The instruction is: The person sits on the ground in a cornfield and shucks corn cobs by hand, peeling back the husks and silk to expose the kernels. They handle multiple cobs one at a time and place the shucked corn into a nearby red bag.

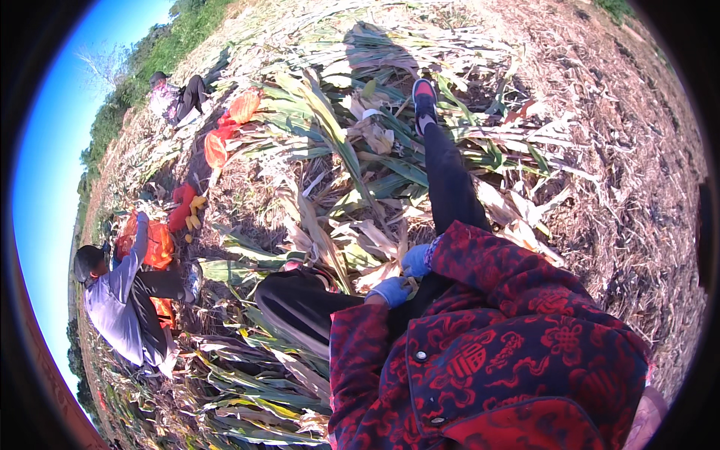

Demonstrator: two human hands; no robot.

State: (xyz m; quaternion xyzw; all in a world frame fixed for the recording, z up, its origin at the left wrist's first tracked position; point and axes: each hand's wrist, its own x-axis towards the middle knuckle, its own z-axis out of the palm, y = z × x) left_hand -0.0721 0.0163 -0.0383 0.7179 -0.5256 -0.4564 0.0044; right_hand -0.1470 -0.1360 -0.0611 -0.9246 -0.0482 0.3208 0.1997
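Note:
My left hand (389, 291) and my right hand (417, 260), both in light blue gloves, are close together over my lap. Their fingers are curled around a pale dry corn husk (387, 272), which shows between and beyond them. Whether an ear is inside the husk is hidden by the gloves. More loose husks (360, 233) and a long corn leaf (337, 132) lie just past my hands. Cut corn stalks (394, 169) are spread on the ground between my legs and under my outstretched foot.
At left a person (121, 304) sits beside an orange mesh sack (159, 247), with several yellow corn cobs (194, 212) close by. More mesh sacks (216, 147) lie farther off, near another seated person (179, 100). Dry stubble (630, 185) covers the ground at right.

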